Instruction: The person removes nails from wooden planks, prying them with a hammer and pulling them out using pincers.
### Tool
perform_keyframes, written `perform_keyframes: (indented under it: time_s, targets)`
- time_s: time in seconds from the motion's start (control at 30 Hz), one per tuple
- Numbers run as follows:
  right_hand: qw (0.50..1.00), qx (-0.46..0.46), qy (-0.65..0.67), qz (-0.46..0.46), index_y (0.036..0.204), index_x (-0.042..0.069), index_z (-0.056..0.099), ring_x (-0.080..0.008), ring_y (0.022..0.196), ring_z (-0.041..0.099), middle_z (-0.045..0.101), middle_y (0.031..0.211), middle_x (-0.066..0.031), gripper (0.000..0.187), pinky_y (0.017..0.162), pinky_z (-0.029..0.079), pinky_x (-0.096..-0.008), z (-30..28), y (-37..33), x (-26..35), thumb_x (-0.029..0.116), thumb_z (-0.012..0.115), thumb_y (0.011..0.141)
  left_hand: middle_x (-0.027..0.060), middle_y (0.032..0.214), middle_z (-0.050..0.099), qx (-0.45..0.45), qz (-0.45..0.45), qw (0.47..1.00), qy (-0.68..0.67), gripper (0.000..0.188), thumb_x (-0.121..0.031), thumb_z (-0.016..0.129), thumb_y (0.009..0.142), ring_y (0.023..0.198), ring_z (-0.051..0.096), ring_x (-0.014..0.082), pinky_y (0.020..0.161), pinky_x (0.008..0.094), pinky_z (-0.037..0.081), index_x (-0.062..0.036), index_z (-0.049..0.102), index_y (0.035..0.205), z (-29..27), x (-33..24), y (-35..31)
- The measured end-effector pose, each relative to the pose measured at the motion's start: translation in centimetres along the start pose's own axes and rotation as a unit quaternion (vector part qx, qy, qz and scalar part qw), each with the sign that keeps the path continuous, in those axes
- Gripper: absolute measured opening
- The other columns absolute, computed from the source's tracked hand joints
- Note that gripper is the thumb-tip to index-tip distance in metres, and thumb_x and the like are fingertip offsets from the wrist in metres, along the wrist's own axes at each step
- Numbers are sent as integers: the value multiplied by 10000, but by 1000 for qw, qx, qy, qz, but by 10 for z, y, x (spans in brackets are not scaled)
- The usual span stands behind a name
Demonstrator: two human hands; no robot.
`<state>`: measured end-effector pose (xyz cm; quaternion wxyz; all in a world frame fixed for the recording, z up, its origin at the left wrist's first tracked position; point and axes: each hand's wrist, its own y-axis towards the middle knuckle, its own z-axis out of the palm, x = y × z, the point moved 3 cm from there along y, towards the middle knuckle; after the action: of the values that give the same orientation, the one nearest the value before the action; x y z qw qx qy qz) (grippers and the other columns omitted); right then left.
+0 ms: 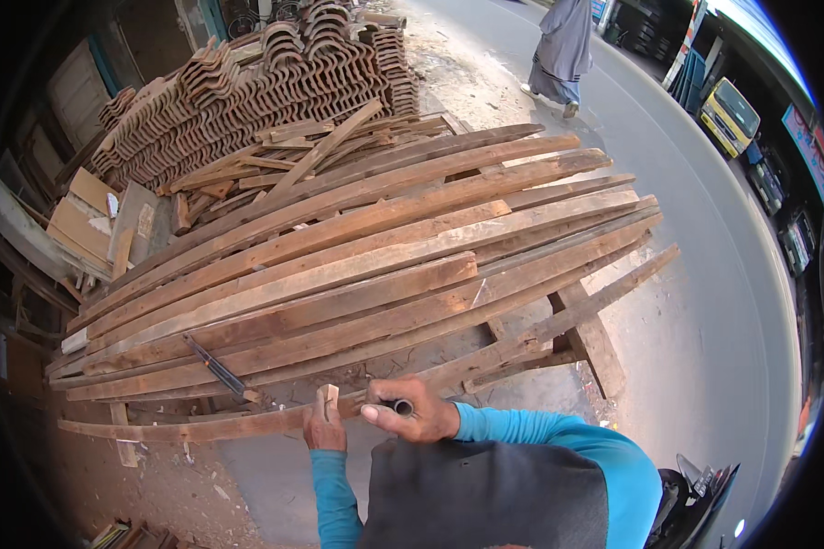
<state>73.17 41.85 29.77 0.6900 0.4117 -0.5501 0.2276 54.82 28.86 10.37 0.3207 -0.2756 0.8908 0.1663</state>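
Observation:
My left hand [324,425] is closed around a small pale wood block [330,393] at the near edge of a long narrow beam [220,427]. Just right of it, my right hand [421,412] is a fist around a metal tube [403,407], whose round hollow end points up at me. The rest of the tube is hidden by the hand. Left of both hands, a dark slim tool with two long parts [216,367] lies across the beams; I cannot make out its kind.
Several long reddish-brown beams [339,274] lie side by side on wooden supports [591,340]. Behind are loose wood offcuts [325,151] and stacked clay roof tiles [247,101]. A road [696,265] runs along the right, with a walking person [561,55] and a parked yellow vehicle [729,117].

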Motion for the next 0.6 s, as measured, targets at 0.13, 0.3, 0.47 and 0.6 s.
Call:
perform_keyframes:
  time_s: [0.13,0.3,0.47,0.6]
  targets:
    - [992,-60,-102,30,776,20,525,-160,579,400,414,637,-89,257,522,337,-342,5,-28,11,166,635,957,175,856,668,110,-245,887,-375,586,-347,517,1016,642,619,231,531,339,504,-6,405,1479,29,34,16]
    - [972,-157,-165,58,752,16,534,-130,578,402,442,626,-54,251,528,340,-319,-11,-79,28,142,626,948,114,902,671,129,-289,748,-583,500,-415,586,997,626,595,126,492,221,471,-28,525,1309,45,56,4]
    - [914,-391,-99,45,701,35,496,-104,520,435,480,567,-40,342,500,382,-275,-61,-129,54,232,514,980,71,941,659,131,-296,738,-592,437,-359,664,966,771,607,104,644,236,518,-31,560,1236,28,28,-27]
    - [866,-471,-166,-19,713,38,465,-111,456,349,333,523,6,328,509,380,-304,-105,-154,86,214,467,990,93,987,657,191,-277,758,-559,453,-313,694,937,786,608,118,631,248,506,-49,495,1246,47,19,-81]
